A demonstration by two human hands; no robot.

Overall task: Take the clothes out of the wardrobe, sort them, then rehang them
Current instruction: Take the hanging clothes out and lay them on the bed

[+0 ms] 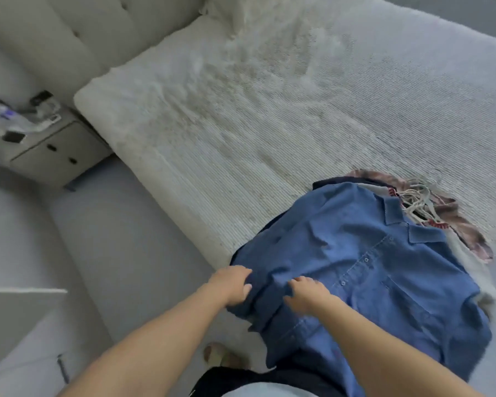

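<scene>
A blue denim button-up shirt lies face up on top of a small pile of clothes at the near corner of the bed, its collar toward the far right and its hem hanging over the bed's edge toward the person. The left hand pinches a fold of the shirt's left side between thumb and curled fingers. The right hand lies on the cloth just beside it with fingers bent; whether its grip has closed on the fabric or only presses it is hard to tell through the blur.

Beneath the shirt, a dark garment's edge, a light grey piece and a reddish patterned garment stick out, with a tangle of white hangers by the collar.

Denim like this is likely soft but fairly heavy, not slippery, and will droop and crease wherever unsupported. For sorting or rehanging, the shoulders or collar look like the best places to hold it, so it hangs straight rather than bunching as it does at the pinched fold.

A bedside cabinet with small clutter stands well apart at the left, below the padded headboard.
</scene>
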